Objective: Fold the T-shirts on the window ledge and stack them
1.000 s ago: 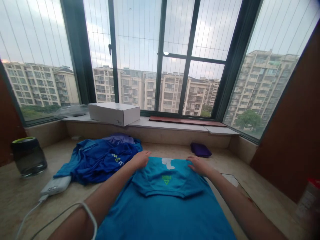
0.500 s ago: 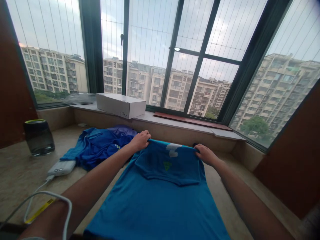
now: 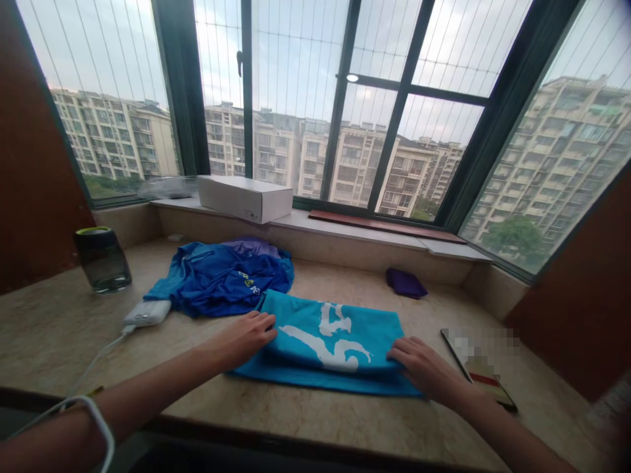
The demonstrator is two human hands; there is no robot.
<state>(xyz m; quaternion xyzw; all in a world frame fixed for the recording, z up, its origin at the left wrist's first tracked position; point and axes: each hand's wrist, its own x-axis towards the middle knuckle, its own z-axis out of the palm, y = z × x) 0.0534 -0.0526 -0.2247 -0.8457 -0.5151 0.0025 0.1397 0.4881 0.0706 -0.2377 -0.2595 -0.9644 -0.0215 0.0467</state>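
Observation:
A light blue shirt [image 3: 325, 335] with a white print lies folded into a flat rectangle on the marble sill [image 3: 345, 420] in front of me. My left hand [image 3: 246, 336] rests on its left edge, fingers stretched out and flat. My right hand [image 3: 421, 368] lies on its right lower corner, fingers spread on the cloth. Neither hand grips anything.
A crumpled dark blue garment [image 3: 221, 276] lies behind the shirt to the left. Beside it sit a white power bank [image 3: 146, 313] with a cable and a dark jar [image 3: 102, 259]. A white box [image 3: 245, 197] stands on the window ledge. A purple cloth [image 3: 405, 283] and a phone [image 3: 480, 374] lie at right.
Both hands pulled the shirt's far end toward me and folded it over; the shirt is now a short rectangle with the white print on top. The hands have flattened onto it.

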